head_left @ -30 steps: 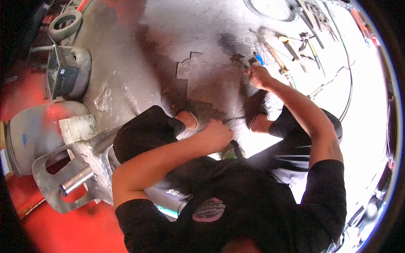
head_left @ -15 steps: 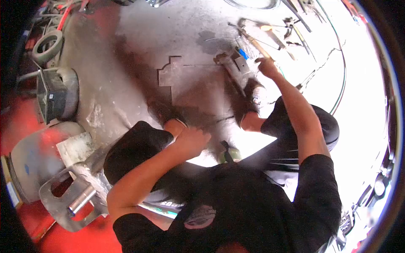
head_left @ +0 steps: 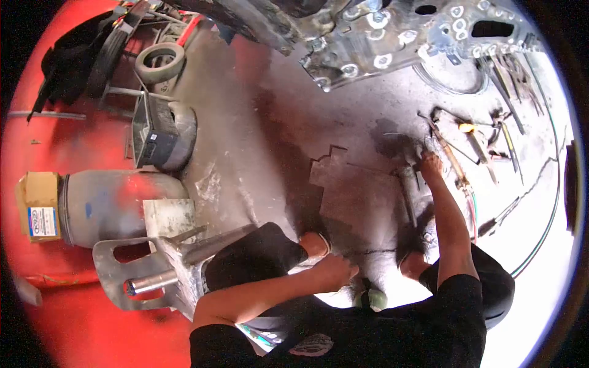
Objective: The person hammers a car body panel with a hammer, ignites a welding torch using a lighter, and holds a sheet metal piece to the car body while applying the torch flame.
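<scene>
My left hand [head_left: 334,273] is curled closed above the floor near my foot, beside my left knee; whether it holds anything is hidden. Farther forward on the right, my right hand [head_left: 431,164] reaches down with its fingers bent, close to a torch-like tool [head_left: 453,161] with hoses on the floor. What lies under those fingers is too small to make out. A metal piece [head_left: 406,184] lies on the floor just left of my right hand. Between my legs sits a round greenish object [head_left: 375,299].
A large metal panel [head_left: 374,46] hangs over the top. Hand tools [head_left: 509,147], a wire coil [head_left: 457,86] and a hose [head_left: 555,184] lie at right. At left are a barrel [head_left: 116,205], a cardboard box [head_left: 40,196], a tire [head_left: 161,61] and a grey chair [head_left: 178,267].
The view has tilted up and shifted left, bringing the metal panel and cardboard box into sight. My right hand has moved from the torch-like tool's handle to its left side.
</scene>
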Tool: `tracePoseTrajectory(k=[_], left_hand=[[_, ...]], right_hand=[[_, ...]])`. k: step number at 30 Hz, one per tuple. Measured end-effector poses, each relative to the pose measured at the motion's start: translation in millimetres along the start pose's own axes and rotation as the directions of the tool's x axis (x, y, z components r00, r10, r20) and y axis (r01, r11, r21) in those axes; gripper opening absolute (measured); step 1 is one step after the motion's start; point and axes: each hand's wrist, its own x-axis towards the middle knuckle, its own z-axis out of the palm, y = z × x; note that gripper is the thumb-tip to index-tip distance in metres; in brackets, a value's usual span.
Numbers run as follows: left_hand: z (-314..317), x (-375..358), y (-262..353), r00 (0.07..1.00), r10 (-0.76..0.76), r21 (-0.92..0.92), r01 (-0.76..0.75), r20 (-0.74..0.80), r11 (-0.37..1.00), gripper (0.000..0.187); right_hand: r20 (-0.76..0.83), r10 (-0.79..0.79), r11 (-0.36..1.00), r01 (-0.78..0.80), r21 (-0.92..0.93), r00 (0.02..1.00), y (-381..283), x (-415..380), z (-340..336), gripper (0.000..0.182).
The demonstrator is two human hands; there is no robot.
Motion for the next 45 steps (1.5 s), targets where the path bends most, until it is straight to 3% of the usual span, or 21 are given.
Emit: tracePoseTrajectory(k=[4,8,10,12,15,17,20,23,25,26,28,29,30,31,32,33,36,39,43,44,45], left_hand=[[24.9,7.4,-9.3,0.998,0.018,0.017,-0.017,-0.052,1.000,0.051],[5.0,6.6,-4.2,0.997,-0.018,0.017,0.017,0.073,1.000,0.059],[-7.4,8.6,-5.8,0.989,-0.043,0.055,0.035,0.145,0.998,0.065],[-30.0,-0.2,-3.3,0.991,-0.123,-0.085,0.119,-0.046,0.989,0.070],[-38.8,3.5,-16.8,0.873,-0.349,-0.388,0.208,-0.340,0.898,0.077],[-36.6,12.6,-34.8,0.493,-0.250,-0.258,0.052,-0.833,0.965,0.080],[-78.0,-0.9,-21.1,0.370,-0.399,-0.477,-0.148,-0.839,0.866,0.076],[-85.4,-7.9,-12.1,0.456,-0.330,-0.453,-0.191,-0.826,0.871,0.068],[-84.4,-18.8,4.6,0.713,-0.361,-0.644,-0.164,-0.601,0.747,0.064],[-88.5,-17.0,5.2,0.801,-0.353,-0.707,-0.121,-0.484,0.697,0.062],[-55.6,-3.6,-2.4,0.836,-0.211,-0.567,-0.138,-0.506,0.812,0.058],[-42.5,-2.4,-5.7,0.842,-0.152,-0.487,-0.143,-0.517,0.862,0.056],[-42.4,-4.7,-4.0,0.856,-0.148,-0.451,-0.108,-0.495,0.886,0.054],[-43.0,-8.4,1.2,0.873,-0.148,-0.421,-0.071,-0.466,0.904,0.053],[-42.0,-10.9,4.7,0.889,-0.152,-0.393,-0.034,-0.432,0.919,0.052],[-41.2,-11.4,3.0,0.880,-0.139,-0.402,-0.063,-0.454,0.914,0.049],[-52.6,-14.5,-0.4,0.879,-0.205,-0.444,-0.009,-0.431,0.896,0.050],[-67.9,-20.5,4.7,0.868,-0.317,-0.567,0.050,-0.383,0.822,0.051],[-61.7,-17.0,6.2,0.807,-0.273,-0.509,-0.039,-0.523,0.860,0.043],[-59.0,-13.8,4.1,0.773,-0.234,-0.472,-0.096,-0.590,0.876,0.040],[-55.4,-13.6,3.9,0.734,-0.195,-0.433,-0.148,-0.651,0.889,0.037]], right_hand=[[0.073,0.138,0.984,-0.146,0.106,0.988,17.8,11.4,24.5,0.024],[-0.117,-0.003,1.000,0.005,0.016,0.993,-5.5,-12.7,-25.5,0.025],[-0.044,0.033,0.993,-0.028,0.118,0.998,-19.4,-8.9,-46.1,0.036],[0.011,-0.123,0.939,0.113,0.324,0.992,-50.0,-19.1,-98.2,0.038],[0.235,-0.241,0.716,0.009,0.699,0.942,-79.9,-22.9,-106.5,0.043],[0.370,-0.437,0.504,-0.117,0.856,0.820,-123.1,-47.3,-155.0,0.043],[0.284,-0.744,0.301,-0.077,0.950,0.605,-180.5,-95.6,-253.3,0.040],[0.180,-0.794,0.285,0.094,0.954,0.581,-178.7,-108.2,-260.9,0.042],[0.406,-0.732,0.293,-0.285,0.913,0.547,-148.2,-91.4,-264.9,0.037],[0.485,-0.610,0.479,-0.196,0.856,0.627,-123.9,-77.8,-252.9,0.045],[0.219,-0.450,0.784,0.266,0.561,0.866,-27.8,-45.1,-182.7,0.045],[0.074,-0.344,0.906,0.310,0.289,0.936,19.8,-29.7,-148.1,0.048],[0.106,-0.034,0.958,0.002,0.287,0.994,45.9,-39.0,-144.1,0.045],[0.379,0.203,0.951,-0.274,0.144,0.903,61.9,-34.8,-156.4,0.041],[0.262,0.300,0.952,-0.305,-0.022,0.917,94.0,-45.6,-128.5,0.043],[0.271,0.322,0.946,-0.302,-0.115,0.907,106.1,-56.9,-124.2,0.051],[0.339,0.273,0.947,-0.314,0.070,0.900,120.9,-72.1,-99.4,0.059],[0.174,0.302,0.950,-0.312,0.034,0.937,115.0,-72.3,-84.4,0.051],[0.233,0.367,0.906,-0.403,0.130,0.900,115.7,-70.7,-70.1,0.044],[0.184,0.199,0.976,-0.212,0.057,0.963,111.5,-77.1,-79.8,0.043],[0.182,0.204,0.975,-0.216,0.048,0.962,106.7,-74.8,-88.2,0.042]])
